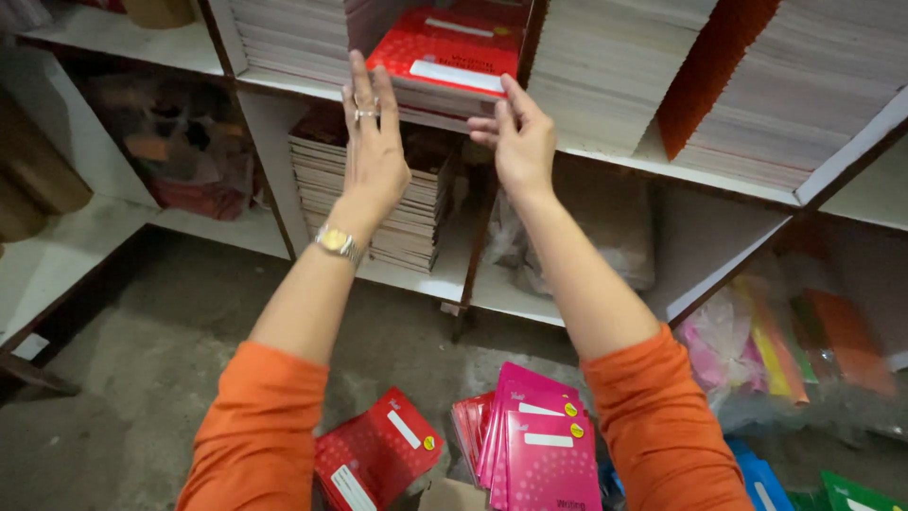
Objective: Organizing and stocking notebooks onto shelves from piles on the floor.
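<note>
Head view looks down two orange-sleeved arms to a white shelf unit (615, 161) with dark wooden dividers, which fills the space ahead of and around both hands. Beyond the fingertips, in the upper compartment, lies a stack of red notebooks (445, 52); its top book has one white label strip. The left hand (372, 142) is flat and open against the stack's left edge, fingers straight up, with rings on one finger and a watch (336, 241) on the wrist. The right hand (518, 142) is also open, its fingertips pressed to the stack's right front corner, so the stack sits squeezed between the two hands, gripped by neither. To the left and right of the hands, the neighbouring upper compartments hold tall stacks of pale-edged books. Directly below the hands, in the lower compartment, stands one more pile of notebooks (407, 222). Down on the grey floor (142, 378), between the elbows, are one stack of pink notebooks (534, 440) and, left of it, two loose red notebooks (378, 459). Right of the right elbow lie coloured sheets in clear plastic (785, 350).
</note>
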